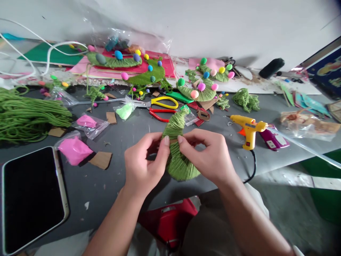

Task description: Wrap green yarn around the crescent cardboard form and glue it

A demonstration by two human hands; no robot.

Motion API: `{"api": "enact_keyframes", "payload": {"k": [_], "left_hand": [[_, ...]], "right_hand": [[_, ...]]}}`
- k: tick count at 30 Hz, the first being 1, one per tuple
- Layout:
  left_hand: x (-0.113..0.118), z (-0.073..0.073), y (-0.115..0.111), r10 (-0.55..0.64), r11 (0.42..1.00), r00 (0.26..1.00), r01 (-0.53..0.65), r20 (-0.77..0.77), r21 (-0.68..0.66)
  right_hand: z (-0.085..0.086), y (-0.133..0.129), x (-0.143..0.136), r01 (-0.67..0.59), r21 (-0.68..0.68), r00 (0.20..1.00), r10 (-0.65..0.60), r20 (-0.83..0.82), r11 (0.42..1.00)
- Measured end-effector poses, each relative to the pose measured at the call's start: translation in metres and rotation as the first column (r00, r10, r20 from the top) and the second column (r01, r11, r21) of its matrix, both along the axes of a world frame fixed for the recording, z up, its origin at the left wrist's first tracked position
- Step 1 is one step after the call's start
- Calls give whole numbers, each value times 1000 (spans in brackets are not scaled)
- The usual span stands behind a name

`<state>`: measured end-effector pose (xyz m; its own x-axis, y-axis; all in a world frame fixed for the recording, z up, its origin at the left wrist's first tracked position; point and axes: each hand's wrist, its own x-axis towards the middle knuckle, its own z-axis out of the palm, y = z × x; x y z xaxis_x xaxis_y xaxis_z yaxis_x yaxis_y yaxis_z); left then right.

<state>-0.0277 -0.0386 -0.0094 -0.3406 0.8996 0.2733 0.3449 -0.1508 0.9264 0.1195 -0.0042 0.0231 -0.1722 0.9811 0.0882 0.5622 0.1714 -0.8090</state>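
Note:
A curved shape wrapped in green yarn (pixel 181 163) is held upright above the table's front edge, its narrow tip pointing up. My left hand (pixel 147 160) pinches its left side at the middle, thumb in front. From the right, my right hand (pixel 207 153) pinches the same level with thumb and fingers. Between the two thumbs a strip of brown cardboard shows through the yarn. Behind the shape lie red-handled pliers (pixel 162 115) and yellow-handled scissors (pixel 164 102). A yellow glue gun (pixel 249 129) rests to the right of my right hand.
A tablet (pixel 33 199) lies at the front left, below a green yarn bundle (pixel 32 115) and pink bags (pixel 74 149). Yarn-wrapped pieces with coloured pompoms (pixel 201 90) line the back. A purple box (pixel 274 138) sits beside the glue gun.

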Motion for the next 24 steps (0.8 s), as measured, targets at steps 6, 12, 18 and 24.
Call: {"api": "enact_keyframes", "payload": {"k": [6, 12, 18, 24], "left_hand": [[-2, 0, 0, -38, 999, 999, 38, 34, -10], [-4, 2, 1, -43, 999, 999, 42, -16, -29], [-5, 1, 1, -45, 998, 999, 45, -25, -33], [-4, 2, 1, -65, 997, 998, 66, 18, -36]], "right_hand": [[3, 0, 2, -55, -30, 998, 54, -36, 998], [-1, 0, -2, -10, -18, 1000, 10, 6, 1000], [-4, 0, -1, 15, -16, 1000, -15, 24, 1000], [-2, 0, 1, -7, -55, 1000, 6, -18, 998]]}}
